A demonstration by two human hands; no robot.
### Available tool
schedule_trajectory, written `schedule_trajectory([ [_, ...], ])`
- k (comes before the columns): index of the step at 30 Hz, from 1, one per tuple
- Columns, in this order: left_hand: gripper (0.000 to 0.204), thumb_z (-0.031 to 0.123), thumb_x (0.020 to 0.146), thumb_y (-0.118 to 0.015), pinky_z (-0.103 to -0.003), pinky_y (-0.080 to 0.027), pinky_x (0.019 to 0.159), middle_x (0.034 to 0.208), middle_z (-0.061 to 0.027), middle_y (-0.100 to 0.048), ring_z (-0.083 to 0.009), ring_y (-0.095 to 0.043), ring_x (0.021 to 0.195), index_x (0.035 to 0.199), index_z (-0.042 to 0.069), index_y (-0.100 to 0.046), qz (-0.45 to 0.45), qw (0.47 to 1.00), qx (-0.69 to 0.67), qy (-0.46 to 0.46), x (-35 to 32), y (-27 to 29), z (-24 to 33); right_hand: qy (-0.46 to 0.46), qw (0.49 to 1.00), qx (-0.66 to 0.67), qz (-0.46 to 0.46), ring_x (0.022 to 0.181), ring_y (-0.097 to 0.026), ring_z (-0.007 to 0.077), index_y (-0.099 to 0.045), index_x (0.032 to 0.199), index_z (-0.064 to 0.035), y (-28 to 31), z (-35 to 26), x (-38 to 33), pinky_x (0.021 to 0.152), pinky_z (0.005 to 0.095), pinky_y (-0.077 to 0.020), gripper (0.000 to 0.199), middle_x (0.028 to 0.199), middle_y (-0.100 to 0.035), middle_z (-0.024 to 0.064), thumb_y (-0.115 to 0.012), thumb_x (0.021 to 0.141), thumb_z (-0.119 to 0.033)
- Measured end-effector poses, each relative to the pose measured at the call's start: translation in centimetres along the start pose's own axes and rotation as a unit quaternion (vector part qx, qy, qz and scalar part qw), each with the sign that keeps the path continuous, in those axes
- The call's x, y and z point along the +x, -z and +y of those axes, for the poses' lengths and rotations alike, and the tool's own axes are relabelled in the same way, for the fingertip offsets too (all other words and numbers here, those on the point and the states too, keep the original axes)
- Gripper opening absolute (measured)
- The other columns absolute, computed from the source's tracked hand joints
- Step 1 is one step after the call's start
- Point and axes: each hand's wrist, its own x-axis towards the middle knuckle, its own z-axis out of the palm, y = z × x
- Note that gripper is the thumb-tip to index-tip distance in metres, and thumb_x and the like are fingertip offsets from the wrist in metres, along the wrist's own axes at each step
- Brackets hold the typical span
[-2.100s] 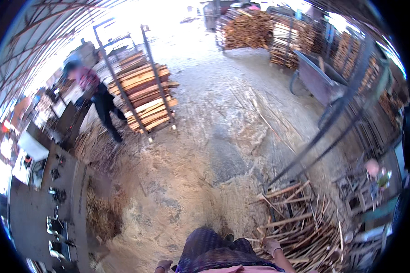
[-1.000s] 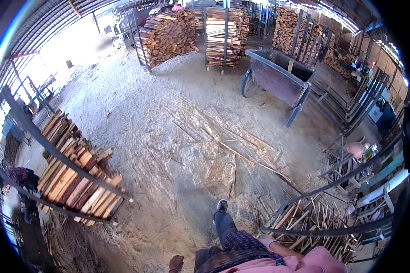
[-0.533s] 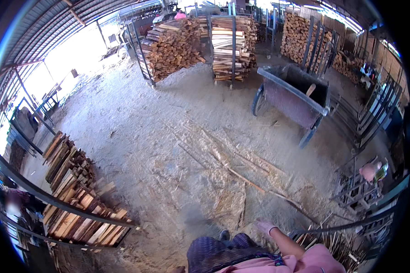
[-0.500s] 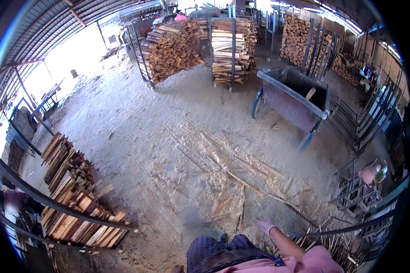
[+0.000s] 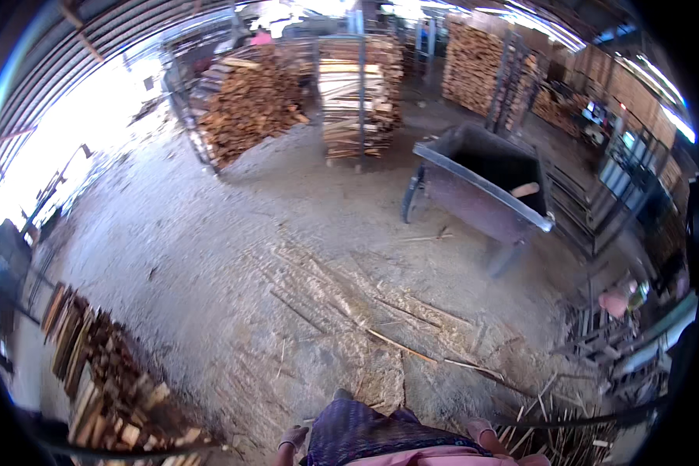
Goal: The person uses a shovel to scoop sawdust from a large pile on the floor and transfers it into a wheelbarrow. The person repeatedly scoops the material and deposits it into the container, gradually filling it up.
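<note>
My left hand (image 5: 293, 437) hangs low beside my dark purple patterned skirt (image 5: 357, 427). Its fingers look loosely apart, and nothing shows in them. On the other side of the skirt is my right hand (image 5: 480, 429), in a pale glove, small and somewhat blurred; it also appears loosely open with nothing in it. Nearest to the right hand lies a heap of thin wooden sticks (image 5: 555, 427) beside a dark curved bar (image 5: 590, 418). Ahead of my feet, long thin wood strips (image 5: 400, 345) lie on the dusty, sawdust-strewn ground (image 5: 210, 272).
A large wheeled cart (image 5: 481, 198) with a piece of wood (image 5: 525, 189) inside stands ahead to the right. Racked wood stacks (image 5: 353, 101) rise at the back. Cut planks (image 5: 101, 373) are piled at left. A wooden frame (image 5: 594, 338) stands at the right.
My view has shifted, so the cart and stacks sit farther left. My right hand has drawn back from its outstretched position toward my side. My left hand has come into view.
</note>
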Motion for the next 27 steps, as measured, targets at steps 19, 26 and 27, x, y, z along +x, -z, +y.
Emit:
schedule_trajectory([
  [19,0.055,0.031,0.098,-0.061,-0.040,-0.044,0.104,0.131,-0.0219,-0.064,-0.0312,-0.059,0.123,0.139,-0.005,-0.054,-0.017,0.930,0.032,-0.365,4.9,-7.1,60.1,-0.456,0.694,0.482,0.280,0.125,-0.056,0.0445,-0.042,0.149,-0.0013,27.6,34.7,19.6,0.106,0.0458,-0.0443,0.078,0.136,-0.058,0.0290,-0.060,0.093,-0.052],
  [26,0.059,0.031,0.100,-0.064,-0.038,-0.050,0.099,0.127,-0.0223,-0.065,-0.0268,-0.063,0.113,0.143,-0.005,-0.047,0.023,0.860,0.135,-0.491,1.0,-12.3,79.3,-0.484,0.691,0.410,0.347,0.129,-0.053,0.0445,-0.046,0.140,0.0004,43.8,49.2,27.7,0.107,0.0489,-0.0444,0.080,0.142,-0.051,0.0262,-0.070,0.085,-0.053],
  [27,0.061,0.032,0.100,-0.063,-0.037,-0.048,0.102,0.133,-0.0240,-0.062,-0.0271,-0.061,0.120,0.145,-0.006,-0.046,0.006,0.858,0.115,-0.500,0.6,-13.2,82.5,-0.505,0.696,0.381,0.339,0.124,-0.056,0.0450,-0.048,0.137,-0.0010,44.1,50.0,29.0,0.104,0.0498,-0.0463,0.078,0.137,-0.054,0.0263,-0.071,0.085,-0.053],
])
